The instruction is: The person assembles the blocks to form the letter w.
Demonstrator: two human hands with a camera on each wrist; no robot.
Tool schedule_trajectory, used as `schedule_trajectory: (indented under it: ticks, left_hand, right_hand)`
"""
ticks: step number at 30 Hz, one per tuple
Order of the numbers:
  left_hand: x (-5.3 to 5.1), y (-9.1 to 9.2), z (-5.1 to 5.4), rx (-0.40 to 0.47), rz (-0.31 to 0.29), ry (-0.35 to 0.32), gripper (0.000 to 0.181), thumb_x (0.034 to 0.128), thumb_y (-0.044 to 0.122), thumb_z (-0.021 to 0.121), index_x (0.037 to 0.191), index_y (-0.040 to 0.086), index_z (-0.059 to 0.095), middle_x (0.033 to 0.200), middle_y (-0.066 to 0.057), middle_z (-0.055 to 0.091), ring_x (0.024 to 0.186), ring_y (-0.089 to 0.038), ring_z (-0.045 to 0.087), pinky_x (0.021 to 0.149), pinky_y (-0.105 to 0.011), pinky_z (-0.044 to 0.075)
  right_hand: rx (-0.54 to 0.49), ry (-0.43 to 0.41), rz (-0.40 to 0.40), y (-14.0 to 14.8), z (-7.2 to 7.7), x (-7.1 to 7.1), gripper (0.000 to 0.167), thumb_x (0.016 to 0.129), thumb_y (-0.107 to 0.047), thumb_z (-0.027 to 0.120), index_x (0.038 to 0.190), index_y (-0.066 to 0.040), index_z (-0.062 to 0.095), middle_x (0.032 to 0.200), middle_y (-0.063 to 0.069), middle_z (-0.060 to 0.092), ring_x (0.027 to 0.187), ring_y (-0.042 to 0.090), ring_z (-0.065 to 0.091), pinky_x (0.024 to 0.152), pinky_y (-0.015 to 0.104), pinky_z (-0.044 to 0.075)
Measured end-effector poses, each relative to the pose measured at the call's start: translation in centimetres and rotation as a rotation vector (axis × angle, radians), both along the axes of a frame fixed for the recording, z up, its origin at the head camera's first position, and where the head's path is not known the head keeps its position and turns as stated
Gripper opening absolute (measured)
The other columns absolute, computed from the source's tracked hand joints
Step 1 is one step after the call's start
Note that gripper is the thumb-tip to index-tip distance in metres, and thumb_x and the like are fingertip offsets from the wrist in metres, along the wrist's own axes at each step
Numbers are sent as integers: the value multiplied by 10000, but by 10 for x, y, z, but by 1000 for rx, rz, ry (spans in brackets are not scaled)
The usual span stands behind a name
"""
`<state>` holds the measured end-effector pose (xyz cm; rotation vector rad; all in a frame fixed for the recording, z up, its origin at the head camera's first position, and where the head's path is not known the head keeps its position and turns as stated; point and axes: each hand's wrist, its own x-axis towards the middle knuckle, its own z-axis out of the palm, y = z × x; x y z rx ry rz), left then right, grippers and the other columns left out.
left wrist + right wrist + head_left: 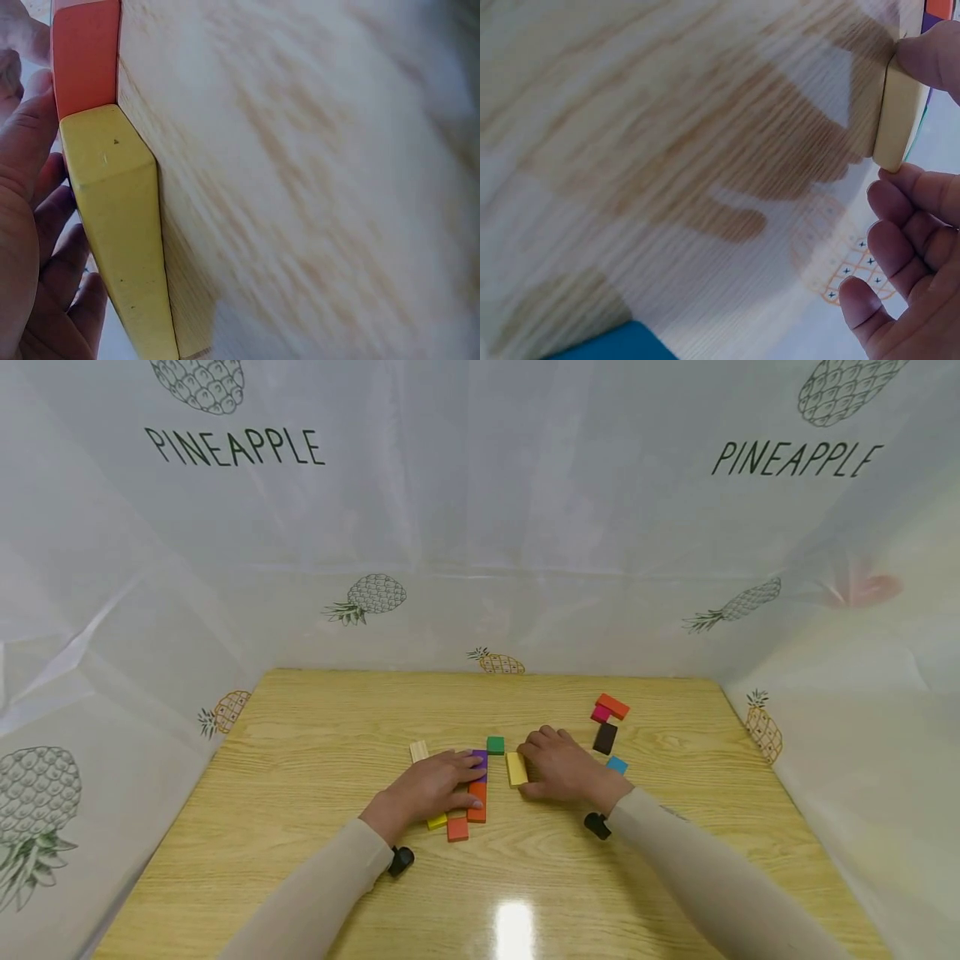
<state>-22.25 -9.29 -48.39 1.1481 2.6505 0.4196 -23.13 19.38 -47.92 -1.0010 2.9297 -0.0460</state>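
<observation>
In the head view my left hand (435, 787) rests over a group of blocks. Its fingers lie across a purple block (480, 764), with the thumb on an orange-red block (476, 810). A yellow block (124, 232) and the red block (86, 64) show beside that hand in the left wrist view. My right hand (561, 766) pinches a pale yellow block (516, 770) by its ends, between thumb and index finger. In the right wrist view the other fingers are spread, off the pale yellow block (898, 112). A green block (496, 745) sits between the two hands.
A ridged pale block (419, 751) lies behind my left hand; a red block (457, 829) lies in front. Farther right are an orange block (613, 706), a pink block (601, 714), a dark block (605, 737) and a blue block (617, 765). A pineapple-print sheet (480, 527) surrounds the table.
</observation>
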Motion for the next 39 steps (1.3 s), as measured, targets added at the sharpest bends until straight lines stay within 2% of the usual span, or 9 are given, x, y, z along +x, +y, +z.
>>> schedule_trajectory:
  ticks: [7, 39]
  left_hand:
    - [0, 0, 0, -1, -4, 1, 667, 1026, 530, 620, 1572, 158, 523, 1681, -40, 415, 1577, -262, 360, 1297, -450, 303]
    - [0, 0, -1, -20, 5, 6, 658, 1029, 536, 618, 1577, 184, 521, 1685, -19, 410, 1574, -262, 365, 1293, -448, 312]
  right_hand:
    - [14, 0, -2, -3, 0, -2, 632, 967, -548, 693, 1381, -72, 652, 1310, 96, 641, 1232, 305, 545, 1084, 587, 482]
    - [-7, -2, -15, -4, -2, -3, 630, 948, -528, 717, 1370, -65, 658, 1298, 102, 644, 1194, 297, 546, 1057, 578, 496]
